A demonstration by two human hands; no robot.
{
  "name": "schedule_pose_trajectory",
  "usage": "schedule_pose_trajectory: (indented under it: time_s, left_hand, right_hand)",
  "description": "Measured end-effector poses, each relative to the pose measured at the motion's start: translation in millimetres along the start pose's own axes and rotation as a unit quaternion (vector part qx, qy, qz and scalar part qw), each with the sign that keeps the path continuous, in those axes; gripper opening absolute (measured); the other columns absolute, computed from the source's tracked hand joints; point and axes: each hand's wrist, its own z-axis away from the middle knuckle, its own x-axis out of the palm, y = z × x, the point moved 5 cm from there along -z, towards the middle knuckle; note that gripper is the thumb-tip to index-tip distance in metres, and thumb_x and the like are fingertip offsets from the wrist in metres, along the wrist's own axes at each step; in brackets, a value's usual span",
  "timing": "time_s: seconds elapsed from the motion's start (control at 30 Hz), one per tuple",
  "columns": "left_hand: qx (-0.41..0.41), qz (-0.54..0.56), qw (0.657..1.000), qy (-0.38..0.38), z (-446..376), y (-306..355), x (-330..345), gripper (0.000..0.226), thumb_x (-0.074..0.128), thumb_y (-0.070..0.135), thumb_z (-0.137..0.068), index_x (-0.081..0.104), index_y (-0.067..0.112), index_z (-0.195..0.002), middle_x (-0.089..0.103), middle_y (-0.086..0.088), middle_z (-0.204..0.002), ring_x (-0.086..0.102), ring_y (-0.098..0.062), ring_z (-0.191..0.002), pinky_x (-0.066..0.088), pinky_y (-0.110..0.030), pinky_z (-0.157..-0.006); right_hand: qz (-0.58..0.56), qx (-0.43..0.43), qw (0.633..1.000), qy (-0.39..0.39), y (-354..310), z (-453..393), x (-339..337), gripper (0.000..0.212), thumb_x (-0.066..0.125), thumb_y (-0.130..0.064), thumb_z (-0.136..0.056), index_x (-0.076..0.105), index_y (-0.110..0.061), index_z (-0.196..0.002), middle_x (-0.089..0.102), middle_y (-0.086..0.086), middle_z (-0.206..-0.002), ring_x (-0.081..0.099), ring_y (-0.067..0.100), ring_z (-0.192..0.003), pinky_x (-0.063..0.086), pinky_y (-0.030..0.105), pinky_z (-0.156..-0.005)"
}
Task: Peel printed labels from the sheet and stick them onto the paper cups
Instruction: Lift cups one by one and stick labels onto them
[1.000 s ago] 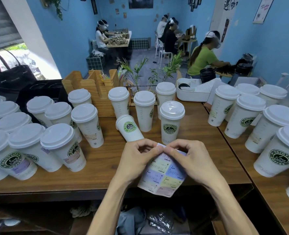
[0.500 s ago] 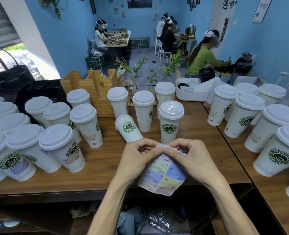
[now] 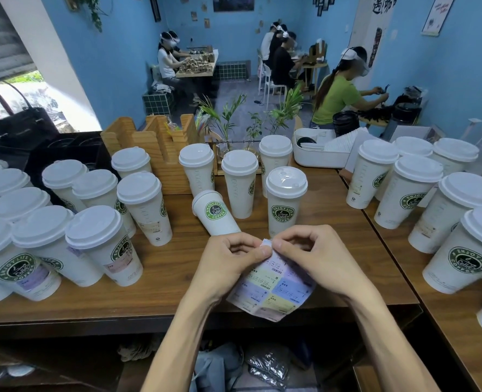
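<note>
Both hands hold the label sheet (image 3: 273,284) above the table's (image 3: 160,292) near edge: left hand (image 3: 228,261) pinches the top edge, right hand (image 3: 310,256) pinches the lifted white corner there. To peel well, probably pull that corner back slow and low so it doesn't tear. Lidless cup (image 3: 215,212) stands just beyond the hands, lidded cup (image 3: 285,199) beside it; cup rows left and right crowd the reach.
</note>
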Motion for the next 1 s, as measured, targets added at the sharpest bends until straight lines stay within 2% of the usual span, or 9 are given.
schedule_pose_trajectory:
  time_s: [0.17, 0.27, 0.33, 0.4, 0.5, 0.67, 0.73, 0.83, 1.0]
  left_hand:
    - [0.013, -0.047, 0.999, -0.001, 0, 2, -2, 0.011, 0.088, 0.010, -0.074, 0.080, 0.017, -0.074, 0.075, -0.009, -0.077, 0.067, -0.017, -0.074, 0.055, -0.029, -0.076]
    - [0.037, -0.088, 0.995, 0.015, 0, 5, -6, 0.014, 0.090, 0.009, -0.074, 0.079, 0.018, -0.074, 0.070, -0.004, -0.070, 0.060, -0.011, -0.067, 0.050, -0.020, -0.067]
    - [0.049, -0.105, 0.993, 0.021, 0, 5, -8, 0.016, 0.091, 0.010, -0.073, 0.078, 0.019, -0.073, 0.067, 0.001, -0.066, 0.055, -0.009, -0.063, 0.047, -0.016, -0.063]
    - [0.049, -0.103, 0.993, 0.017, -1, 4, -8, 0.016, 0.092, 0.009, -0.072, 0.079, 0.019, -0.073, 0.066, 0.002, -0.065, 0.054, -0.011, -0.064, 0.047, -0.018, -0.065]
    - [0.048, -0.097, 0.994, 0.003, -1, 3, -8, 0.014, 0.092, 0.011, -0.072, 0.080, 0.018, -0.076, 0.069, -0.005, -0.069, 0.055, -0.019, -0.070, 0.048, -0.027, -0.070]
    - [0.041, -0.098, 0.994, 0.002, 0, 3, -9, 0.015, 0.092, 0.013, -0.070, 0.081, 0.022, -0.073, 0.071, -0.008, -0.072, 0.058, -0.021, -0.071, 0.049, -0.030, -0.072]
    - [0.037, -0.106, 0.994, 0.003, -1, 3, -10, 0.016, 0.093, 0.011, -0.071, 0.080, 0.020, -0.073, 0.070, -0.008, -0.072, 0.058, -0.020, -0.071, 0.050, -0.029, -0.072]
    - [0.037, -0.104, 0.994, 0.004, -3, 3, -12, 0.015, 0.092, 0.010, -0.072, 0.080, 0.018, -0.075, 0.070, -0.008, -0.073, 0.059, -0.018, -0.070, 0.050, -0.025, -0.069]
    - [0.047, -0.095, 0.994, 0.024, -6, 4, -12, 0.023, 0.092, 0.004, -0.071, 0.072, 0.010, -0.081, 0.066, -0.002, -0.070, 0.054, -0.012, -0.064, 0.048, -0.018, -0.062]
  right_hand:
    - [0.009, 0.013, 1.000, 0.006, 0, -7, 2, 0.013, 0.078, -0.022, -0.089, 0.082, -0.029, -0.078, 0.077, -0.002, -0.074, 0.064, 0.011, -0.066, 0.050, 0.033, -0.069]
    - [0.000, 0.035, 0.999, 0.016, 4, -11, 2, 0.018, 0.076, -0.018, -0.088, 0.080, -0.027, -0.073, 0.077, 0.001, -0.078, 0.067, 0.024, -0.072, 0.056, 0.049, -0.079]
    - [0.001, 0.040, 0.999, 0.010, 7, -12, 4, 0.016, 0.077, -0.020, -0.088, 0.080, -0.026, -0.074, 0.077, 0.003, -0.079, 0.067, 0.029, -0.075, 0.056, 0.051, -0.083]
    - [-0.013, 0.038, 0.999, -0.008, 8, -10, 8, 0.012, 0.079, -0.029, -0.089, 0.081, -0.025, -0.078, 0.077, 0.007, -0.079, 0.064, 0.018, -0.072, 0.054, 0.047, -0.076]
    - [-0.034, 0.032, 0.999, -0.026, 6, -7, 11, 0.015, 0.081, -0.035, -0.088, 0.082, -0.021, -0.082, 0.077, 0.003, -0.073, 0.063, 0.005, -0.066, 0.049, 0.028, -0.069]
    - [-0.050, 0.026, 0.997, -0.047, 7, -9, 12, 0.014, 0.076, -0.029, -0.093, 0.082, -0.022, -0.083, 0.078, 0.008, -0.078, 0.067, 0.015, -0.073, 0.051, 0.038, -0.074]
    - [-0.063, 0.026, 0.996, -0.057, 8, -9, 12, 0.013, 0.074, -0.024, -0.095, 0.081, -0.021, -0.084, 0.079, 0.008, -0.083, 0.069, 0.016, -0.076, 0.052, 0.036, -0.076]
    - [-0.098, 0.031, 0.993, -0.061, 8, -10, 13, 0.020, 0.072, -0.017, -0.096, 0.079, -0.022, -0.078, 0.075, 0.006, -0.077, 0.062, 0.016, -0.068, 0.050, 0.030, -0.067]
    - [-0.087, 0.031, 0.995, -0.047, 12, -14, 17, 0.024, 0.071, -0.021, -0.097, 0.076, -0.028, -0.075, 0.072, 0.000, -0.073, 0.060, 0.010, -0.064, 0.048, 0.026, -0.065]
